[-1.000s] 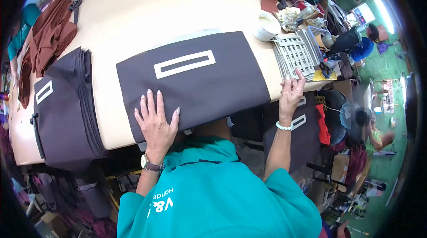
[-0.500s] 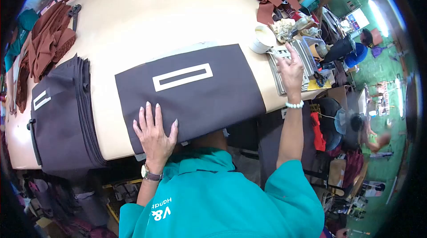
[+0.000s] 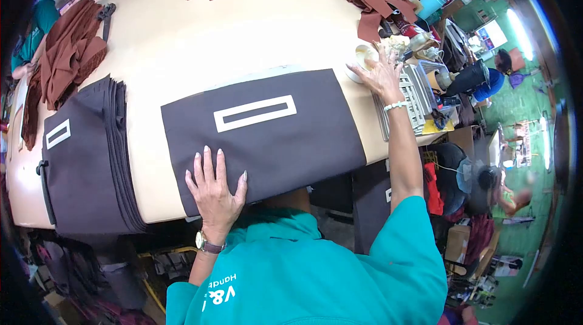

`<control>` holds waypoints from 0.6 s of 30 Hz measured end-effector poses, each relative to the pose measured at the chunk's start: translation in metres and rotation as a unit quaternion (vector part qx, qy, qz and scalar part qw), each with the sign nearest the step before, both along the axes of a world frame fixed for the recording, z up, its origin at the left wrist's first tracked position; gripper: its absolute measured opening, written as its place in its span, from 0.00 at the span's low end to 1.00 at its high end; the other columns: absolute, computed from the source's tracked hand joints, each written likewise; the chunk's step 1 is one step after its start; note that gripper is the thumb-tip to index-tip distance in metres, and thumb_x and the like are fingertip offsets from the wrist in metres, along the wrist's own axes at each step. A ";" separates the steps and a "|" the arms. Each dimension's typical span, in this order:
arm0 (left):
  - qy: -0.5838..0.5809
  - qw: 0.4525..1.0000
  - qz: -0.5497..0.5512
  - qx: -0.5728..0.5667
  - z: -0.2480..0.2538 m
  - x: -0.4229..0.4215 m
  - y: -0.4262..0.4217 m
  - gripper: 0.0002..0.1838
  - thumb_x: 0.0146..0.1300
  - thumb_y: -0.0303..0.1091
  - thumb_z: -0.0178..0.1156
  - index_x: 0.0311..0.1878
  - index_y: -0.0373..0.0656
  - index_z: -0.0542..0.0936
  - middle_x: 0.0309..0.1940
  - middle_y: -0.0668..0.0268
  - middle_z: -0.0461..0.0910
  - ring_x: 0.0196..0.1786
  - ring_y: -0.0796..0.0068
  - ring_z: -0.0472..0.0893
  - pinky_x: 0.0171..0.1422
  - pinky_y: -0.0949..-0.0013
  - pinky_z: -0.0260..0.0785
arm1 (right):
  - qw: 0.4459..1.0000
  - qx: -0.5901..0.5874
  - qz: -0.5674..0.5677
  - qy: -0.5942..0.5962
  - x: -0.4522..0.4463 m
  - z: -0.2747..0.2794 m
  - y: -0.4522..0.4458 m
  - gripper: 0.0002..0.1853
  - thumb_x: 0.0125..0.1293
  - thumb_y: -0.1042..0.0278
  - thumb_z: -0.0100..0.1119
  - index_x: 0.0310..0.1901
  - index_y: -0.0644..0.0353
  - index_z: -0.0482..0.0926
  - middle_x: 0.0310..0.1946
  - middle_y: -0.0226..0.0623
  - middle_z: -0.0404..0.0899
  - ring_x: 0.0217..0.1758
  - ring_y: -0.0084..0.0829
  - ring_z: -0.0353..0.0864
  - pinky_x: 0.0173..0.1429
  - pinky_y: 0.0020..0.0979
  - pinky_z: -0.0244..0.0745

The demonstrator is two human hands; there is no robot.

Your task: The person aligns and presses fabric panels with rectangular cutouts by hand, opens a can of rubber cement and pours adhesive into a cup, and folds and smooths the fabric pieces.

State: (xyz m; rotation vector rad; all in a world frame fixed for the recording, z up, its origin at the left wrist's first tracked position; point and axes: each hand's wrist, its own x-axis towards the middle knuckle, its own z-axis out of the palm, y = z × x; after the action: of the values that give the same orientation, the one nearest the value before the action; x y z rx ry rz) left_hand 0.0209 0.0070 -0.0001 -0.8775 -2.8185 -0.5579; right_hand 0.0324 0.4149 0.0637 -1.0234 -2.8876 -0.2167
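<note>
My left hand (image 3: 214,190) lies flat, fingers stretched out, on the lower left part of a dark leather-like panel (image 3: 291,143). A white rectangular frame-shaped strip (image 3: 228,126) is on the panel's upper middle. At the right side of the table, my right hand (image 3: 384,77) has its fingers spread over the near side of a white round pot (image 3: 365,53). I cannot tell whether the fingers touch it. Beneath the right wrist are stacked pale slotted frames (image 3: 415,99).
To the left, a thick stack of dark panels (image 3: 82,161) hangs over the table edge, topped by another white frame (image 3: 58,134). Brown material pieces (image 3: 73,52) lie at the far left and back. A person's teal sleeve (image 3: 44,18) shows at the left. Scissors (image 3: 439,120) lie at the right.
My right hand has moved from above the slotted frames leftward to the white pot, its fingers spreading. My left hand stays flat on the panel. The whole view has shifted slightly.
</note>
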 end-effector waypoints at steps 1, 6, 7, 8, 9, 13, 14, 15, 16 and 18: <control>-0.001 1.000 0.001 0.001 0.000 0.000 0.000 0.32 0.55 0.46 0.59 0.61 0.40 0.68 0.65 0.53 0.60 0.68 0.52 0.58 0.66 0.43 0.48 | 1.000 -0.012 -0.004 -0.014 0.000 0.001 0.001 0.40 0.50 0.28 0.52 0.55 0.55 0.76 0.70 0.46 0.47 0.73 0.52 0.40 0.69 0.62 0.34; 0.002 1.000 0.001 0.003 -0.002 0.000 -0.001 0.32 0.55 0.46 0.59 0.61 0.40 0.68 0.65 0.53 0.60 0.68 0.52 0.58 0.66 0.43 0.48 | 0.972 0.114 0.065 0.194 0.020 -0.004 0.009 0.24 0.53 0.48 0.55 0.51 0.49 0.79 0.68 0.48 0.51 0.72 0.53 0.45 0.68 0.63 0.37; 0.003 1.000 -0.001 0.002 -0.002 0.000 -0.001 0.32 0.55 0.45 0.59 0.61 0.40 0.68 0.65 0.53 0.60 0.68 0.52 0.58 0.66 0.43 0.48 | 0.967 0.124 0.071 0.212 0.026 -0.004 0.007 0.21 0.53 0.53 0.56 0.50 0.48 0.79 0.68 0.48 0.52 0.72 0.54 0.45 0.68 0.64 0.38; 0.004 1.000 -0.002 0.002 -0.002 0.000 -0.001 0.32 0.55 0.45 0.59 0.62 0.40 0.68 0.65 0.53 0.60 0.68 0.52 0.58 0.66 0.43 0.48 | 0.975 0.131 0.070 0.166 0.031 -0.004 0.004 0.20 0.52 0.58 0.56 0.49 0.48 0.79 0.68 0.48 0.53 0.71 0.54 0.46 0.68 0.64 0.39; 0.005 1.000 -0.004 0.003 -0.002 0.000 0.000 0.32 0.55 0.45 0.59 0.61 0.40 0.68 0.65 0.53 0.60 0.67 0.52 0.58 0.66 0.43 0.48 | 0.981 0.137 0.069 0.120 0.037 -0.002 -0.001 0.20 0.51 0.63 0.56 0.48 0.47 0.79 0.68 0.48 0.53 0.71 0.55 0.47 0.67 0.64 0.40; 0.006 1.000 -0.003 0.010 -0.002 -0.001 0.000 0.32 0.55 0.46 0.59 0.61 0.41 0.68 0.65 0.53 0.61 0.67 0.52 0.58 0.66 0.43 0.48 | 0.988 0.112 0.073 0.080 0.044 0.001 -0.021 0.16 0.48 0.75 0.53 0.40 0.52 0.80 0.67 0.48 0.54 0.70 0.56 0.49 0.67 0.65 0.42; 0.005 1.000 -0.002 0.010 -0.002 -0.001 -0.001 0.32 0.55 0.46 0.59 0.61 0.41 0.68 0.65 0.53 0.61 0.67 0.52 0.58 0.66 0.43 0.48 | 0.989 0.102 0.072 0.080 0.043 0.003 -0.027 0.15 0.47 0.76 0.52 0.39 0.53 0.80 0.67 0.48 0.54 0.70 0.56 0.49 0.66 0.65 0.42; 0.010 1.000 -0.002 0.010 -0.002 -0.001 -0.001 0.31 0.55 0.46 0.60 0.61 0.41 0.69 0.64 0.53 0.61 0.67 0.52 0.59 0.66 0.43 0.48 | 0.990 0.107 0.075 0.046 0.044 0.006 -0.035 0.13 0.47 0.77 0.52 0.37 0.55 0.79 0.67 0.47 0.55 0.70 0.55 0.49 0.68 0.62 0.43; 0.010 1.000 -0.003 0.012 -0.003 -0.001 -0.002 0.31 0.55 0.46 0.60 0.61 0.41 0.69 0.64 0.53 0.61 0.67 0.52 0.59 0.66 0.43 0.48 | 0.991 0.062 0.105 0.053 0.044 0.007 -0.047 0.14 0.47 0.77 0.52 0.38 0.55 0.79 0.67 0.48 0.55 0.70 0.55 0.49 0.68 0.60 0.44; 0.009 1.000 -0.002 0.018 -0.003 -0.001 -0.002 0.32 0.55 0.46 0.60 0.61 0.41 0.69 0.64 0.53 0.62 0.66 0.52 0.59 0.66 0.43 0.49 | 0.983 -0.027 0.168 0.065 0.042 0.007 -0.076 0.16 0.48 0.78 0.51 0.40 0.55 0.78 0.67 0.49 0.55 0.70 0.55 0.50 0.69 0.58 0.45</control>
State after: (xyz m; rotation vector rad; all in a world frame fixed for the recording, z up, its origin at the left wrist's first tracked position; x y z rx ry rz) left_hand 0.0196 0.0053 -0.0035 -0.8779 -2.7815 -0.5965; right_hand 0.0744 0.3387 0.0702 -0.5193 -2.8973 -0.0477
